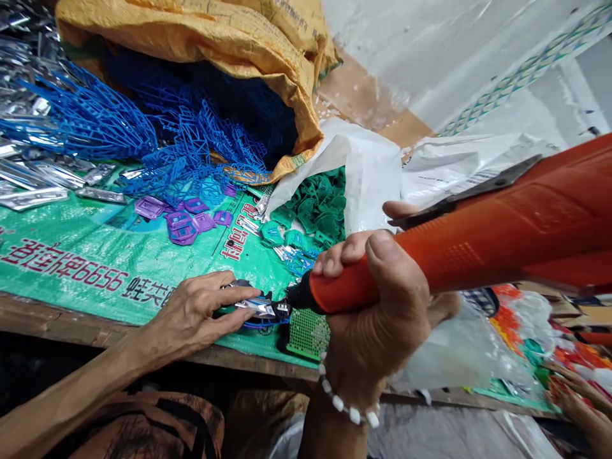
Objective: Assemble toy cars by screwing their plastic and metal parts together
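My left hand [198, 309] pinches a small toy vehicle assembly [261, 307] of silver, black and blue plastic near the table's front edge. Its fingers partly cover the assembly. In my right hand [382, 306], the fingers are wrapped round an orange electric screwdriver [497, 223] that slants down to the left. The screwdriver's black nose meets the right end of the assembly; I cannot make out the bit or a screw there. Just below the nose lies a green mesh tray [297, 335], holding what look like small screws, partly hidden by my right wrist.
Behind, an orange woven sack [201, 38] spills blue plastic frames [186, 140]. Purple parts [184, 223] and silver parts [36, 185] lie on the green sheet [119, 248]. A white bag [373, 172] holds green parts [318, 204]. Another person's hand [581, 401] is at far right.
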Tool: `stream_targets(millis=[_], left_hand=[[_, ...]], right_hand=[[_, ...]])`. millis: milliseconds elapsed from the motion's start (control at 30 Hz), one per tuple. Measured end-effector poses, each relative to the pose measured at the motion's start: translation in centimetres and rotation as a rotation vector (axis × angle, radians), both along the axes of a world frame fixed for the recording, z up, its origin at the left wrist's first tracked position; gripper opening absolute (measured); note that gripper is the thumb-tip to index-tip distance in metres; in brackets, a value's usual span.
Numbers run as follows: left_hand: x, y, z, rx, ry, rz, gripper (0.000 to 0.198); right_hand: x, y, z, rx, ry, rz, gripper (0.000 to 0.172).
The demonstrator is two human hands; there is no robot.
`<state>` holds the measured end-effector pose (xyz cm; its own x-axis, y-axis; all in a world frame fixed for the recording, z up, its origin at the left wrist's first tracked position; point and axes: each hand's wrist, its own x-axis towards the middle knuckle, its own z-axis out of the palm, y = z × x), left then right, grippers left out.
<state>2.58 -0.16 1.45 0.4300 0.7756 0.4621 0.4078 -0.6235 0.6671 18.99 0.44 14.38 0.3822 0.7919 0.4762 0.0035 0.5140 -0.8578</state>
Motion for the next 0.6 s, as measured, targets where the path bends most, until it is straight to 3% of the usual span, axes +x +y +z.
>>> stream_targets(millis=[367, 600], left_hand=[[0.05, -0.02, 0.04, 0.041, -0.009, 0.002, 0.026], [0.27, -0.26, -0.44, -0.010, -0.039, 0.013, 0.028]], right_hand=[[0.20, -0.13, -0.22, 0.000, 0.025, 0.040, 0.023], [0.13, -0.33, -0.26, 0.007, -0.072, -0.031, 0.025]])
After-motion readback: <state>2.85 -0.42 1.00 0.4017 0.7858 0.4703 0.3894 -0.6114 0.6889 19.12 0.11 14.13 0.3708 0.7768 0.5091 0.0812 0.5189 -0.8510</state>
